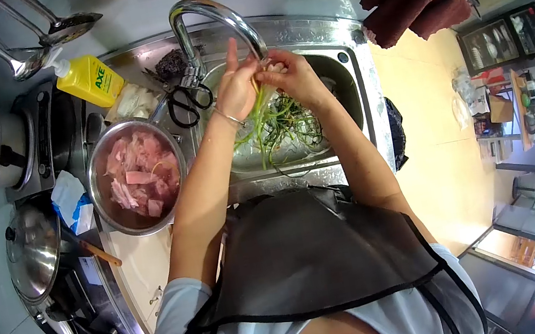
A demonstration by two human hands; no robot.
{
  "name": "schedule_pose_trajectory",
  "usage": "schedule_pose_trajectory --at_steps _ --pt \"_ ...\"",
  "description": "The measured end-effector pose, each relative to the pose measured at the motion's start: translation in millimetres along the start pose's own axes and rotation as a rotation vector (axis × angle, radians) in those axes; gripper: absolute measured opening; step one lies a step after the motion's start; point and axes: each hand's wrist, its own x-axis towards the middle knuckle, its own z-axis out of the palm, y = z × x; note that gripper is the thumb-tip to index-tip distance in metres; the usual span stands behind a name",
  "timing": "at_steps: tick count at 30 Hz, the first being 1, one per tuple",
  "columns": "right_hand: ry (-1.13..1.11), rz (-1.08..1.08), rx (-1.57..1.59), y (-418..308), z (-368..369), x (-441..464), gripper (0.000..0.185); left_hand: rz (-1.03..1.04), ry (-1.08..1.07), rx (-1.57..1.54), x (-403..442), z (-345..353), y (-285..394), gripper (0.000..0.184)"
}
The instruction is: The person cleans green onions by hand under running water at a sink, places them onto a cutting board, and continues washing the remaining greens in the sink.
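Note:
Under the spout of the chrome faucet (206, 6), both my hands are closed on a bunch of scallions (260, 113). My left hand (236, 87) grips the stalks, one finger pointing up. My right hand (296, 79) pinches the bunch near its pale root ends, which its fingers partly cover. The green leaves hang down into the metal sink (249, 163). More dark, tangled greens (292, 124) lie in the basin below my hands. Whether water is running I cannot make out.
Left of the sink stands a steel bowl of raw meat pieces (142, 177). Black-handled scissors (185, 106) lie at the sink's left edge, near a yellow soap bottle (90, 82). Pots and a lidded pan (34, 245) are farther left. Brown cloths (407, 5) hang at right.

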Motion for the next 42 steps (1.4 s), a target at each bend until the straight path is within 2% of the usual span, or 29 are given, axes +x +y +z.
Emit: schedule_pose_trajectory --at_steps 2,3,4,6,8,10,12,14,16,18,20,22,23,24,25,26,28,29,31,32,34,36,37,38,39,40,41,42 --pt "-0.038 -0.017 -0.088 12 -1 8 0.015 -0.032 -0.107 -0.319 11 -4 -8 0.063" --pt "-0.071 -0.033 -0.177 18 -1 10 0.013 0.088 0.043 -0.159 15 5 -12 0.058" --pt "-0.079 -0.031 -0.174 19 -2 10 0.013 0.091 0.052 -0.158 18 11 -13 0.058" --pt "-0.022 -0.069 -0.211 13 0 13 0.019 0.117 0.240 -0.184 27 17 -12 0.046" --pt "0.006 -0.074 -0.257 1 1 11 0.019 0.021 0.296 -0.067 32 21 -13 0.039" --pt "0.098 -0.206 -0.391 1 -3 14 0.020 0.079 0.172 0.170 28 16 -15 0.045" --pt "0.114 -0.203 -0.275 3 -6 24 0.021 0.024 0.150 0.181 27 10 -13 0.050" --pt "0.072 0.035 -0.379 -12 0 22 0.022 -0.052 0.134 0.193 18 12 -8 0.056" --pt "0.072 0.007 -0.258 0 4 27 0.021 0.091 0.121 0.090 9 26 6 0.063" --pt "0.094 -0.056 -0.247 -2 11 28 0.021 0.067 0.094 0.163 12 15 8 0.061" --pt "0.098 -0.052 -0.192 1 14 27 0.022 0.029 -0.021 0.371 19 0 3 0.058" --pt "0.172 -0.037 -0.169 0 16 26 0.023 0.124 0.020 0.322 27 -13 -16 0.061" --pt "0.171 -0.041 -0.168 -2 16 24 0.023 0.423 0.429 0.969 30 -22 -26 0.064" --pt "0.140 -0.029 -0.192 -5 15 20 0.021 0.580 0.704 1.262 25 -24 -25 0.065" --pt "0.110 -0.016 -0.217 -8 12 17 0.019 0.665 1.065 1.516 20 -23 -21 0.068" --pt "0.114 -0.022 -0.218 -9 6 16 0.019 0.607 1.260 1.418 9 -30 -11 0.068" --pt "0.140 0.043 -0.051 -6 -10 12 0.015 0.166 1.379 0.811 4 -65 0 0.060" --pt "0.129 0.073 -0.069 -5 -21 10 0.011 0.166 1.374 0.809 1 -74 6 0.060" --pt "0.138 0.127 -0.037 -1 -39 3 0.011 -0.110 0.903 -0.059 -3 -82 15 0.054" --pt "0.152 0.138 -0.008 2 -46 -1 0.011 -0.110 0.901 -0.064 -2 -82 16 0.054" --pt "0.168 0.152 0.018 15 -62 -8 0.012 0.014 0.511 -0.104 -4 -76 18 0.051" --pt "0.258 -0.137 -0.980 64 -76 -12 0.012 -0.012 0.497 -0.033 8 -64 14 0.051" --pt "0.234 -0.144 -1.026 81 -83 -19 0.011 -0.032 0.564 -0.012 13 -54 16 0.053" --pt "0.209 -0.173 -1.068 88 -83 -25 0.011 0.024 0.536 0.019 14 -56 8 0.050" --pt "0.257 -0.129 -0.977 81 -76 -34 0.010 0.085 0.481 0.087 27 -85 -16 0.049" --pt "0.302 -0.075 -0.887 67 -67 -48 0.010 0.024 0.488 0.231 -3 -57 2 0.049" --pt "0.284 -0.085 -0.862 53 -56 -58 0.010 0.102 0.310 0.597 -18 -49 2 0.051" --pt "0.272 -0.090 -0.837 38 -48 -68 0.010 -0.164 0.231 0.540 -38 -22 12 0.056"
